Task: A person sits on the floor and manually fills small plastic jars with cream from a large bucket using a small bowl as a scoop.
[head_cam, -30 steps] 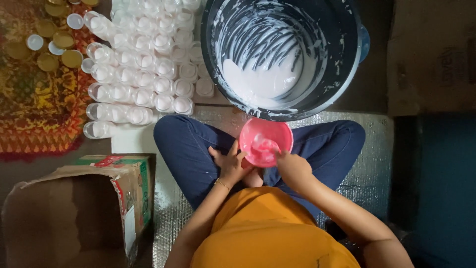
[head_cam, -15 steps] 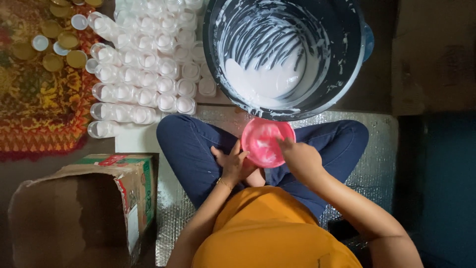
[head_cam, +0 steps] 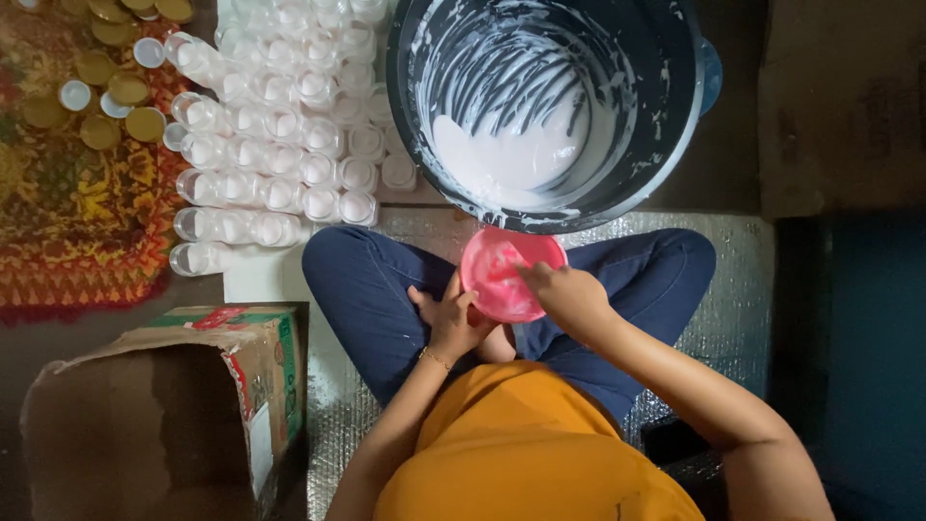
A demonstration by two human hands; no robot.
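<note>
I sit cross-legged in blue trousers and an orange top. My left hand point(head_cam: 451, 320) grips the lower left rim of a small pink bowl point(head_cam: 502, 275) held over my lap. My right hand point(head_cam: 569, 294) rests on the bowl's right rim with fingers reaching inside it. Just beyond the bowl stands a large dark bucket point(head_cam: 675, 116) smeared with white cream, a pool of it lying at the bottom point(head_cam: 506, 159).
Several small clear jars point(head_cam: 280, 116), many filled white, lie in rows at upper left. Gold and white lids point(head_cam: 101, 92) are scattered on a patterned red mat point(head_cam: 68, 232). An open cardboard box point(head_cam: 145, 415) sits at lower left. A silver foil mat point(head_cam: 743, 318) lies under me.
The pink bowl has tilted and shifted toward the bucket's rim. My right hand has slid from the bowl's lower edge up onto its right rim.
</note>
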